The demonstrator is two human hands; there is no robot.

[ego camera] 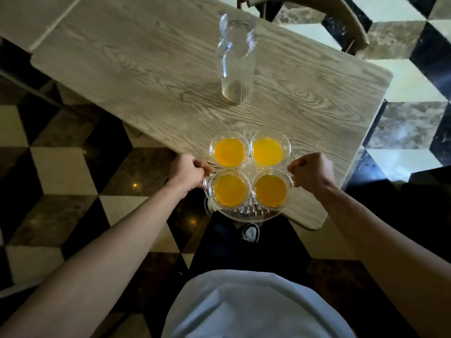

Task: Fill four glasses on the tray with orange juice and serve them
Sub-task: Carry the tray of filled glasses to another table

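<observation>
1. The left hand and the right hand curl their fingers round opposite edges of the glass tray.
2. The tray carries four full glasses at the desk corner, partly over the edge.
3. It is probably heavy, fragile and slippery; keep it level.
4. An empty jug stands behind; the floor is checkered.

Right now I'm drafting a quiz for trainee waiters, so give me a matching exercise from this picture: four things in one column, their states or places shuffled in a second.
Things:
1. glass pitcher
2. four glasses
3. left hand
4. right hand

States:
A. full of orange juice
B. grips the glass tray's right edge
C. stands emptied, mid-table
D. grips the tray's left edge

Pairs: 1-C, 2-A, 3-D, 4-B
</observation>
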